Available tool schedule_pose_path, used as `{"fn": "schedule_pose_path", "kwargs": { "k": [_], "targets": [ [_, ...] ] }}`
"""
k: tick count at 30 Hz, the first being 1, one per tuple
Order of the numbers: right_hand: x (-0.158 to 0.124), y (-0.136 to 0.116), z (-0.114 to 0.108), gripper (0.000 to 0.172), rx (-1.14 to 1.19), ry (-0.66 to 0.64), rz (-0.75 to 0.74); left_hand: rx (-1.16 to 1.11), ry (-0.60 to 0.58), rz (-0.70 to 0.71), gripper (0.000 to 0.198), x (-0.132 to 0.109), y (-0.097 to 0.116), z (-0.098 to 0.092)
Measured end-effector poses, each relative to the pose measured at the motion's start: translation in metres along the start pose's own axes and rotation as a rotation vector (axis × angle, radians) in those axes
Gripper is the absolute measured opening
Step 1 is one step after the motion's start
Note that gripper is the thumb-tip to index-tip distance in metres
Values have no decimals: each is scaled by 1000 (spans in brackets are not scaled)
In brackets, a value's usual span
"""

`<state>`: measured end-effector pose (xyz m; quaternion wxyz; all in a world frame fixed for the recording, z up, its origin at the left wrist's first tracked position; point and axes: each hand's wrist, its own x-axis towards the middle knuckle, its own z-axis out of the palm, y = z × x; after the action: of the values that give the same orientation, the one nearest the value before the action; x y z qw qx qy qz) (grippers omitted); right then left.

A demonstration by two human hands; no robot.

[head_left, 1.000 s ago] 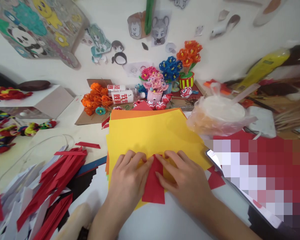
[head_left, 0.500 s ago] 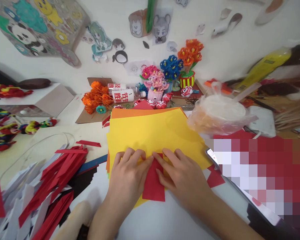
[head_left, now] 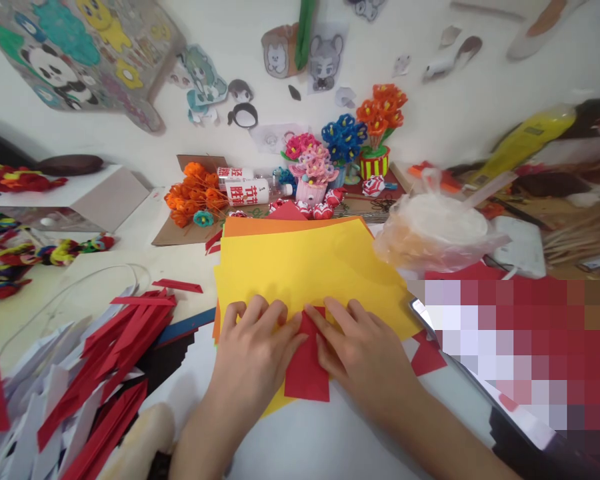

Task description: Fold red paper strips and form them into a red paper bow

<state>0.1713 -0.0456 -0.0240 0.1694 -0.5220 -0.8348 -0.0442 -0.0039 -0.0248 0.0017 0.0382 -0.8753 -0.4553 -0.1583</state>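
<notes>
A small red paper rectangle [head_left: 307,375] lies upright in front of me, over the near edge of a stack of yellow paper [head_left: 285,263]. My left hand [head_left: 254,350] has its fingers bent, with index finger and thumb pressed on the rectangle's left side near the top. From the other side, my right hand [head_left: 363,343] presses the index fingertip at the top edge and the thumb on the right edge. The two index fingertips nearly meet there. Orange sheets [head_left: 293,227] show under the yellow ones.
Folded red paper strips [head_left: 125,333] and white strips [head_left: 55,400] are piled at left. A phone [head_left: 510,400], its screen blurred out, leans at right. Behind it stand a bagged cup [head_left: 445,223] and a white device [head_left: 520,247]. Orange craft flowers [head_left: 193,193] and a labelled bottle [head_left: 247,191] line the back.
My left thumb and index finger have drawn slightly apart at the red paper. My right hand keeps nearly the same place, and the view has shifted a little.
</notes>
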Motion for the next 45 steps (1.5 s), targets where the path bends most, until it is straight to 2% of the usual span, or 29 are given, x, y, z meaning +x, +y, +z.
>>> {"fn": "schedule_pose_path", "kwargs": {
  "k": [4,11,21,30,41,45],
  "targets": [
    [0,0,1,37,4,-10,2,-55,5,2,21,-2,2,3],
    [0,0,1,36,37,2,22,-35,-12,23,22,-3,3,5],
    [-1,0,3,35,73,0,22,33,29,104,21,-5,7,9],
    [-1,1,3,36,19,27,-21,36,23,3,19,-8,3,9],
    [-1,1,2,36,34,22,-24,4,43,-21,20,-9,3,9],
    [-3,0,2,35,12,45,-17,14,5,-18,20,-9,4,9]
  ]
}}
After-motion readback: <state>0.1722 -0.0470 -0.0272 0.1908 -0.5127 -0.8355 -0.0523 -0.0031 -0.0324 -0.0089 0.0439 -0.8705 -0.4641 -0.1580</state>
